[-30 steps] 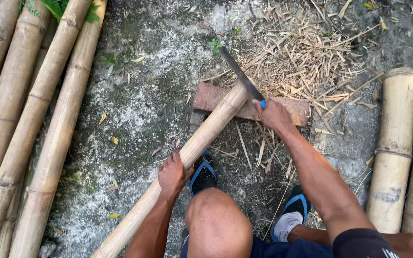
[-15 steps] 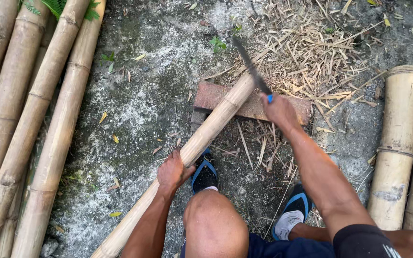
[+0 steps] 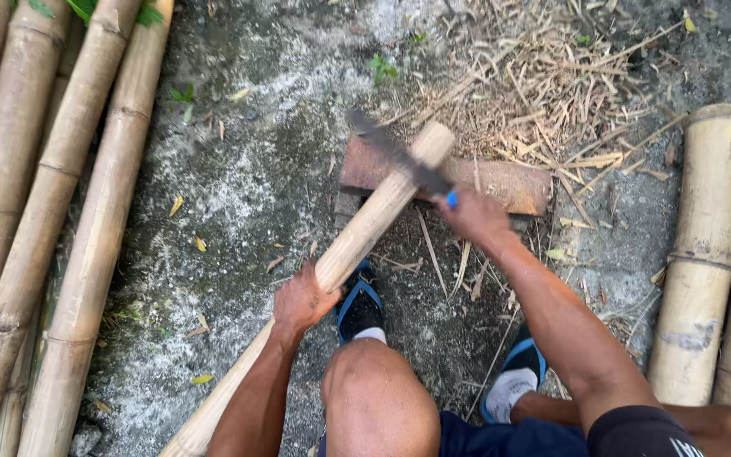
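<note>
A pale bamboo pole [image 3: 357, 245] slants from the lower left up to a reddish wooden block [image 3: 501, 182], its far end resting on the block. My left hand [image 3: 302, 298] grips the pole at mid-length. My right hand [image 3: 474, 218] is closed on the blue-tipped handle of a dark machete [image 3: 395, 151]. The blurred blade lies across the pole just below its far end. My bent knee and both sandalled feet [image 3: 360, 309] are below the pole.
Long bamboo poles [image 3: 86, 228] lie along the left edge. Short thick bamboo sections [image 3: 700, 254] stand at the right. Dry bamboo shavings [image 3: 543, 93] are heaped behind the block on rough concrete ground.
The machete was raised above the pole's end and has swung down onto it. My right hand dropped with it. My left hand keeps its grip on the pole.
</note>
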